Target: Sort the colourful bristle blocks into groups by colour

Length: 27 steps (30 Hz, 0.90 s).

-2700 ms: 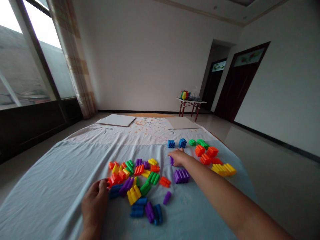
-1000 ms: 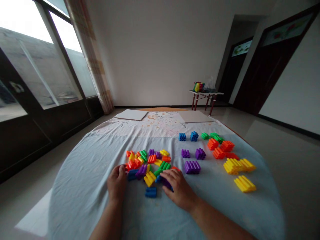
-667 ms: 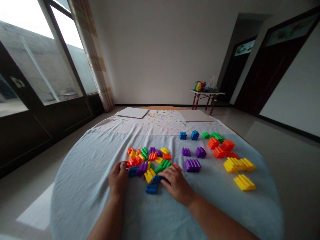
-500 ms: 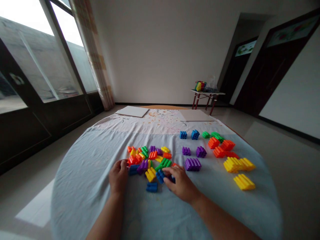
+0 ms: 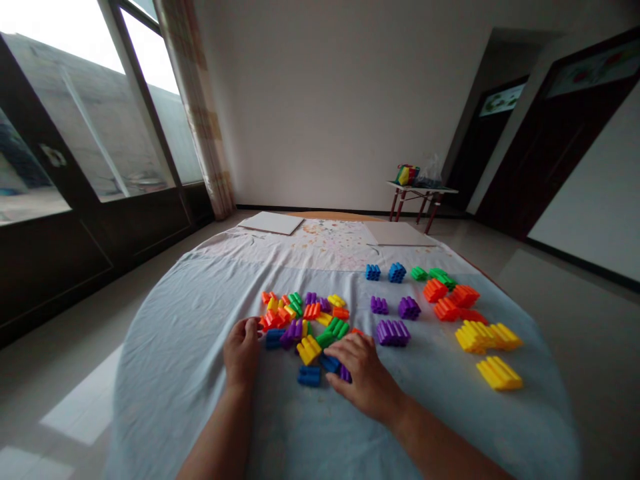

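Nearest lay a blue block (image 5: 309, 375), flat on the blue cloth (image 5: 185, 360) over the rounded counter, just on the near side of the mixed pile (image 5: 312, 311), my landmark. Right hand (image 5: 361, 371) at the pile's near right edge, fingers parted and curved, thumb apart from forefinger; a second blue block (image 5: 329, 363) and a purple block (image 5: 345, 373) showed partly beneath and between them, firm grip or light touch not tellable. Left hand (image 5: 243, 348) at the pile's left edge, fingers drawn narrow beside orange pieces; whether they pinched one, could not tell. The pile itself: orange, yellow, green, purple and blue ribbed blocks, loosely jumbled, some leaning on others. Well right of the pile, yellow clusters (image 5: 499, 373), one nearer, others a little farther. Between pile and yellows, purple clusters (image 5: 393, 333), three, apart from one another. Orange clusters (image 5: 447, 309) stood right of the pile, beyond the yellows; green clusters (image 5: 419, 274) and two blue clusters (image 5: 397, 272) lay beyond and right of it. Past the pile, two flat boards (image 5: 273, 223) on the patterned cloth (image 5: 330, 243). Farthest, beyond and right, a side table (image 5: 423, 188) bearing a multicoloured bag (image 5: 407, 175) and clear plastic (image 5: 430, 172).
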Available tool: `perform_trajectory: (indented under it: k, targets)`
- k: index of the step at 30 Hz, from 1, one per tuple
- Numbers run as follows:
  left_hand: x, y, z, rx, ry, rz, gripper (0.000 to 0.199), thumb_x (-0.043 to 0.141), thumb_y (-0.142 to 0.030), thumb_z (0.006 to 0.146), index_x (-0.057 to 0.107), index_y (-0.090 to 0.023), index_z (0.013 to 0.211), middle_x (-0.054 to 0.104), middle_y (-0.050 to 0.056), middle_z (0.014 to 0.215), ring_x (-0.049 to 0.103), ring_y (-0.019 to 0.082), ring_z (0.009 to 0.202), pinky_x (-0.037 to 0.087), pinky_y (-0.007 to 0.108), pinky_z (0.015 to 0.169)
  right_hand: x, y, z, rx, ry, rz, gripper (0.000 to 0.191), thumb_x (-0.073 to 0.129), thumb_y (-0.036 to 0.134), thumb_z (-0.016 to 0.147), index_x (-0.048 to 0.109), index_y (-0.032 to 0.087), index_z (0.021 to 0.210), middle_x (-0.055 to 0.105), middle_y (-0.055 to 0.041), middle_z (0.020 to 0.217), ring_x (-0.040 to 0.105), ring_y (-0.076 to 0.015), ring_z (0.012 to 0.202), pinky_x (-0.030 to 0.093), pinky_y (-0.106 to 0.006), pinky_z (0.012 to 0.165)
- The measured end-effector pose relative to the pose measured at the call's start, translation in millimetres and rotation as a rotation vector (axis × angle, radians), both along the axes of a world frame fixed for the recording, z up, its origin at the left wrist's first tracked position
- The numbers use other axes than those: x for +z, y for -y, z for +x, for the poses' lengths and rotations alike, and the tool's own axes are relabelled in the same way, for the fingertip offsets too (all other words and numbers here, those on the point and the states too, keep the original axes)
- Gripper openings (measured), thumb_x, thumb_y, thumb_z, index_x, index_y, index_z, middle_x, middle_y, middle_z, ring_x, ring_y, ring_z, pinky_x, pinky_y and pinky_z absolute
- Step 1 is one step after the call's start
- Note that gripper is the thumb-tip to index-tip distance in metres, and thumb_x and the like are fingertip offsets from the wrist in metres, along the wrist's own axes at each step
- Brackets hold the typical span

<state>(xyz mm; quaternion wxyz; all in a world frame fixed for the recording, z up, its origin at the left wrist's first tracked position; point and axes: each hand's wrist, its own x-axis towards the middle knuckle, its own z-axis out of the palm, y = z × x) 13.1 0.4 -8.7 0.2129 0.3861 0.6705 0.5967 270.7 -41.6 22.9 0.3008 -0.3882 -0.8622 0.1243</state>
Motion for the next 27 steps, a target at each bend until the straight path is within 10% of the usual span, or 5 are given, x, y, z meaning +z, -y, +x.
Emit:
perform_trajectory:
  k: [15,27]
  targets:
    - [-1.8,-2.2,-9.6,0.018,0.109,0.03,0.042,0.048,-0.052,0.071,0.063,-0.015,0.085,0.063,0.004,0.071,0.058,0.019,0.067,0.046,0.033,0.066,21.1,-53.0,-126.0,0.006,0.445,0.084,0.025,0.055,0.028,0.081,0.062,0.013,0.1,0.064,-0.0122,0.101,0.051,-0.0279,0.102,0.04,-0.047,0.087]
    - [-1.5,-6.1,-11.9,0.061,0.211,0.044,0.038,0.053,-0.05,0.068,0.063,-0.017,0.083,0.062,0.001,0.067,0.057,0.018,0.065,0.045,0.03,0.061,28.1,-34.0,-93.5,0.353,0.515,0.259,0.023,0.055,0.026,0.08,0.06,0.02,0.102,0.064,-0.0043,0.106,0.051,-0.0248,0.102,0.041,-0.047,0.088]
